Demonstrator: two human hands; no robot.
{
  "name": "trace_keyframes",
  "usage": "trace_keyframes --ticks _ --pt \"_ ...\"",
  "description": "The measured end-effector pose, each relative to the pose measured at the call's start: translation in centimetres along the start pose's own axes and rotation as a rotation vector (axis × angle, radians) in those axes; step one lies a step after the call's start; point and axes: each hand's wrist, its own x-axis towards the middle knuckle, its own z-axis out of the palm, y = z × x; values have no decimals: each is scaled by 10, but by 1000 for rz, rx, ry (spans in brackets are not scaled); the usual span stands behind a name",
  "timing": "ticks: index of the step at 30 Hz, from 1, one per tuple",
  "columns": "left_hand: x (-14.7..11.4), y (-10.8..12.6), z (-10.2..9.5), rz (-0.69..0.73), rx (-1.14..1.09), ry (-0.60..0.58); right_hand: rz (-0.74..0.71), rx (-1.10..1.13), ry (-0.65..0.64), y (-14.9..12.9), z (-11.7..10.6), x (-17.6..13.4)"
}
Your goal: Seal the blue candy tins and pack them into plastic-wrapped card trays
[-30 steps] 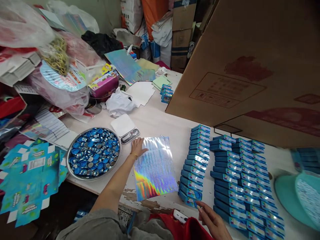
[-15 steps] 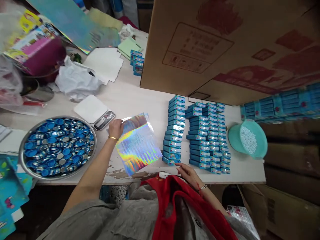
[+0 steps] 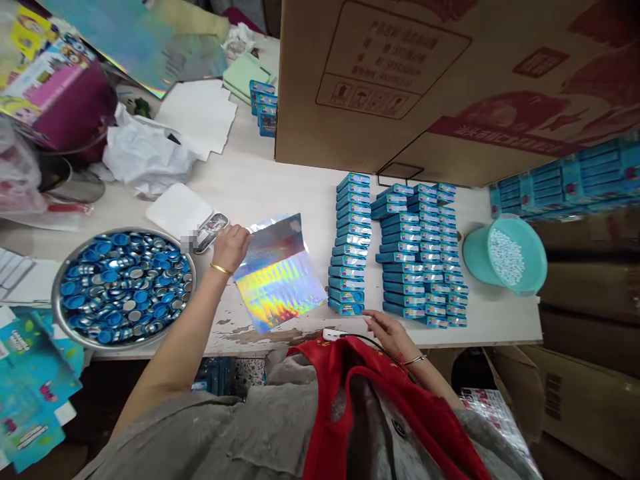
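My left hand (image 3: 231, 248) is closed at the upper left corner of a shiny rainbow holographic sheet (image 3: 280, 287), which lies on the white table, its far part looking grey. Just beyond that hand is a flat white kitchen scale (image 3: 179, 208). My right hand (image 3: 393, 333) holds nothing; its fingers are loosely bent and apart, the tips close by the near end of a row of small blue boxes (image 3: 350, 250). More blue boxes (image 3: 403, 267) stand in rows to the right.
A round metal tray (image 3: 57, 293) of blue-and-silver caps sits at left. A large cardboard carton (image 3: 350, 143) blocks the back right. At the right edge stands a turquoise tub (image 3: 477, 257) with white pellets. Crumpled white paper (image 3: 145, 157) and a magenta box (image 3: 70, 107) crowd the back left.
The view has shifted, so the table's things appear slightly higher. My left hand stays at the sheet's corner. My right hand's fingertips have drawn slightly away from the row of boxes.
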Motion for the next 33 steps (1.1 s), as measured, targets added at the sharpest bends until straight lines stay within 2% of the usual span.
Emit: trace_keyframes --ticks 3,6,9,12,16,19,23,26,28,30,33 --pt "1 10 -11 12 39 -121 -144 -89 -9 -14 -2 19" --pt "0 18 -21 50 104 -207 -405 -186 -11 -49 4 52" --pt "-3 21 -24 80 83 -186 -659 -317 32 -94 18 90" --pt "-9 25 -24 60 17 -121 -792 -441 75 -133 33 117" --pt "-13 44 -32 98 -34 -108 -882 -572 177 -168 49 130" --pt "-12 65 -55 204 -91 -146 -951 -625 208 -189 52 129" --pt "-12 72 -102 229 -163 -113 -1028 -537 44 -208 36 128" --pt "-19 69 -131 207 -174 -118 -976 -362 -140 -211 18 131" --pt "-25 72 -142 182 -254 -113 -931 -291 -180 -212 11 130" --pt "-29 80 -145 151 -358 -99 -947 -285 -86 -214 13 124" --pt "-29 94 -146 96 -429 -67 -1042 -315 72 -224 31 110"
